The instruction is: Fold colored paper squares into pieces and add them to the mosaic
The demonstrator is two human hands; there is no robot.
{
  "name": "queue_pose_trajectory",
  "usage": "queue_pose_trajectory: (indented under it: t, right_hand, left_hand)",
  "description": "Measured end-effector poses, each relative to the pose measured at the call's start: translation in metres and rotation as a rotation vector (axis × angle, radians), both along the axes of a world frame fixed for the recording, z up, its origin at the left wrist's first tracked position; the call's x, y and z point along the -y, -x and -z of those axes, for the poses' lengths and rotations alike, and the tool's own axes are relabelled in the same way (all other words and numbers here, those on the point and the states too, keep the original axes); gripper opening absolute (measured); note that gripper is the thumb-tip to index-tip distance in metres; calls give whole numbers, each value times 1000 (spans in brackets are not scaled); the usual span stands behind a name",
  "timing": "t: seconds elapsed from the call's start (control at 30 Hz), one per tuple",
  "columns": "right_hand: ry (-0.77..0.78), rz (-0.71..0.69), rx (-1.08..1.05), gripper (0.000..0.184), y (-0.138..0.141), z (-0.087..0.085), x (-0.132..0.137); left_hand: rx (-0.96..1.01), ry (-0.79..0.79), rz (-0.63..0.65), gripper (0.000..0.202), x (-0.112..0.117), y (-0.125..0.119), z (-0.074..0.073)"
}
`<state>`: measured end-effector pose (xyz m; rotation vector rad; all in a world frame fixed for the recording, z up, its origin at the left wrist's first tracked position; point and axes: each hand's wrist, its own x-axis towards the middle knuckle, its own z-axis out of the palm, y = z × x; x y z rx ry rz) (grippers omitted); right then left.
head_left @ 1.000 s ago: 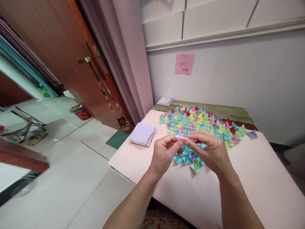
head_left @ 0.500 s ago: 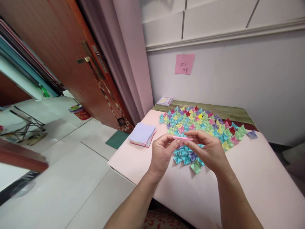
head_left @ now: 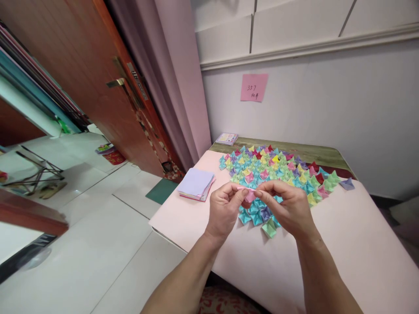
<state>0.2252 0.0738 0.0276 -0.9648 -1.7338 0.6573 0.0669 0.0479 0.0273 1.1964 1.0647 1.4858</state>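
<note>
Over the surface (head_left: pixel 347 248), my left fingers (head_left: pixel 239 199) and right fingers (head_left: pixel 267 202) pinch a pink paper (head_left: pixel 250 197) above many colourful folded pieces (head_left: pixel 273 171).

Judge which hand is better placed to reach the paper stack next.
Probably the left hand: the paper stack lies beside it, farther from the right hand. Both pinch the pink paper, so the left would need to let go.
</note>
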Motion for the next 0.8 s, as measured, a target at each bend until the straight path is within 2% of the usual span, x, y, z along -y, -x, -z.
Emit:
queue_pose_trajectory:
  t: [0.17, 0.23, 0.33, 0.5, 0.57, 0.67, 0.8]
  right_hand:
    - [133, 14, -124, 19, 3, 7, -3]
    - [141, 0, -138, 18, 3, 8, -4]
    - [10, 20, -64, 13, 4, 7, -4]
    - [-301, 157, 142, 15, 5, 7, -5]
    - [-359, 187, 193, 15, 5, 8, -5]
    - [-412, 200, 241, 13, 4, 8, -4]
    - [-319, 169, 243, 10, 3, 6, -2]
  left_hand:
    - [56, 87, 82, 24, -2, -2, 6]
    - [71, 127, 105, 26, -1, -2, 9]
    - [79, 137, 84, 26, -1, -2, 12]
    - [41, 76, 47, 25, 1, -3, 13]
    - [-34, 49, 0, 32, 2, -4, 13]
    - [-267, -64, -114, 38, 5, -4, 14]
    - [-543, -244, -208, 39, 6, -2, 19]
